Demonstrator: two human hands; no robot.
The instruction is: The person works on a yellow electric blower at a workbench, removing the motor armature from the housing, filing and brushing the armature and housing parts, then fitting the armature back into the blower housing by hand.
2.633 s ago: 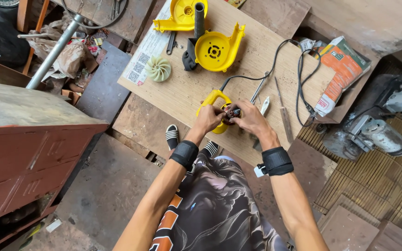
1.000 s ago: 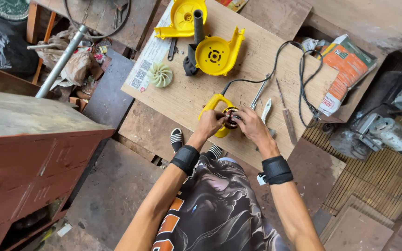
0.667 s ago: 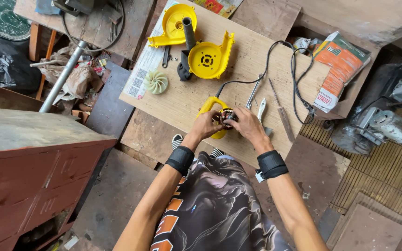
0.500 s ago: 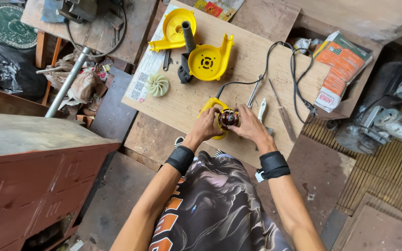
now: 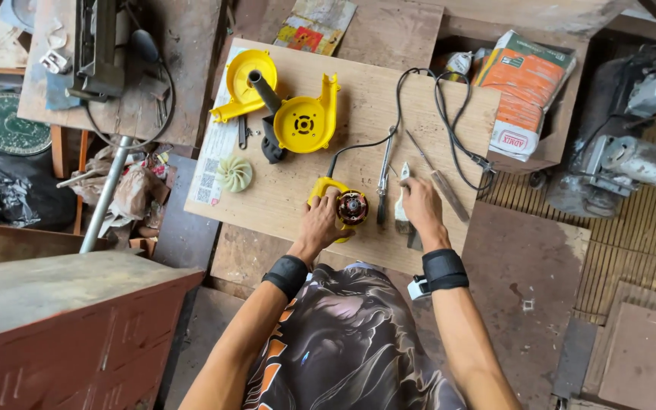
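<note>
Cluttered workshop ground surrounds a pale plywood board (image 5: pixel 434 99) that serves as the bench, with a rusty red metal cabinet (image 5: pixel 62 326) at the near left. On the near edge of the board sits a yellow motor housing (image 5: pixel 335 205) with its copper-wound motor showing at the open end. The person's left hand (image 5: pixel 322 224) is closed around this housing, fingers wrapped over its near side. The right hand (image 5: pixel 421 205) lies just to the right, fingers curled down onto a small light-handled brush (image 5: pixel 402 209) that rests on the board; whether it actually grips it I cannot tell. Between the two hands lies a screwdriver (image 5: pixel 383 178), pointing away, and a second long tool (image 5: pixel 438 178) lies slanted just right of the right hand. A black power cord (image 5: pixel 449 121) loops across the far right of the board. Farther off to the left stand two yellow fan casing halves (image 5: pixel 301 121), with a pale impeller (image 5: pixel 234 173) near them. An orange and white box (image 5: pixel 529 87) sits at the far right.
</note>
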